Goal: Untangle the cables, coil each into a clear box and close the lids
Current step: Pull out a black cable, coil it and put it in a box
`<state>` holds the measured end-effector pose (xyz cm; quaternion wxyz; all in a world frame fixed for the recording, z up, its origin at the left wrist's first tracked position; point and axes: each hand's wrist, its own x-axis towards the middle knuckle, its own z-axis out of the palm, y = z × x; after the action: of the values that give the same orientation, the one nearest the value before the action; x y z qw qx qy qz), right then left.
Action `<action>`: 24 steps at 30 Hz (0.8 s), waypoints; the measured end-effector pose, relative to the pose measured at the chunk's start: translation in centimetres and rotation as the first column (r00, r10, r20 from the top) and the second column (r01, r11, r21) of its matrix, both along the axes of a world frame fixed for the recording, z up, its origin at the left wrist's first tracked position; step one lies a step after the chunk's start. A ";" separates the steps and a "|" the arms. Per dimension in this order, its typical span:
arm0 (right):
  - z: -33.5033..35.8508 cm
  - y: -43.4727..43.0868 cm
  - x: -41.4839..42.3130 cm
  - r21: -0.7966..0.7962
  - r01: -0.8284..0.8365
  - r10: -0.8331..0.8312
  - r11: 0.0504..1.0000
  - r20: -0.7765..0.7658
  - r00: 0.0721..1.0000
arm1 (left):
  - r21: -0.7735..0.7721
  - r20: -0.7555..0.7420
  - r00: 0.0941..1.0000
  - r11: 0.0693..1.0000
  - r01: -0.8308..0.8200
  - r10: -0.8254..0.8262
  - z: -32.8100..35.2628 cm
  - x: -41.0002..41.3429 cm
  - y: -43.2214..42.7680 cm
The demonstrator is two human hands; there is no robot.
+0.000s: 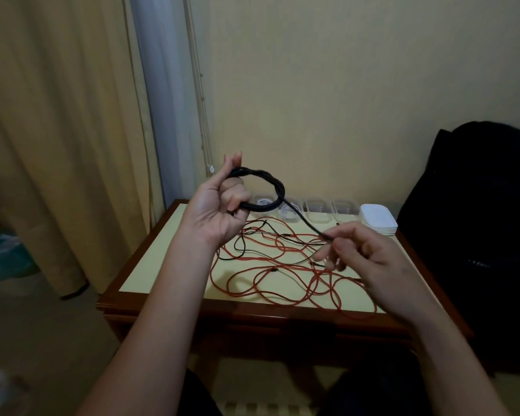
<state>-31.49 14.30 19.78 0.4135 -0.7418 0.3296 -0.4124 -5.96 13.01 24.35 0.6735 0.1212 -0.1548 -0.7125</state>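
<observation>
At the far left hang beige curtains [57, 145], with a pale grey strip of fabric [162, 100] beside them against the cream wall. The left hand [219, 211] is raised above the left rear part of the wooden table with a pale yellow top [162, 259], palm toward the camera, fingers curled around a thick black braided cable wound into a round coil [278, 187], which it holds up in the air well above the tabletop. From the coil's lower right side the free tail of this cable [306, 222] slants down to the right hand [373, 259], where thumb and fingertips [335, 243] pinch its end just above the table. Below and between the hands a tangle of long thin orange-red cables [267, 295] sprawls in loops over most of the tabletop, with a thin black cable [243, 244] threaded through its left rear part. Along the back edge stands a row of small clear plastic boxes [317, 210]; the two on the left, partly hidden behind the coil, hold white coiled cable [285, 212]. Just right of the row sits a stack of white shallow plastic pieces [377, 219]. At the far right a large black bag [478, 220] leans by the table.
</observation>
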 end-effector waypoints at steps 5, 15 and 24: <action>-2.0 0.7 3.0 -0.194 0.139 -0.162 0.971 -0.108 0.981 | 0.039 -0.103 0.995 0.999 -0.010 0.014 0.3 -0.4 0.0; -5.4 0.4 5.8 -0.542 0.404 -0.509 0.737 -0.052 0.859 | 0.147 -0.155 0.988 0.988 0.038 -0.015 -1.7 -2.7 -0.2; -3.2 0.6 7.2 0.433 0.290 -0.503 0.854 0.542 0.674 | 0.144 -0.137 0.988 0.985 0.095 -0.075 -2.3 -4.8 -0.2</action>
<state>-24.32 14.85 16.55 0.5104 -0.3912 0.3848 -0.6621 -10.72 12.80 22.06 0.6401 0.1179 -0.0613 -0.7567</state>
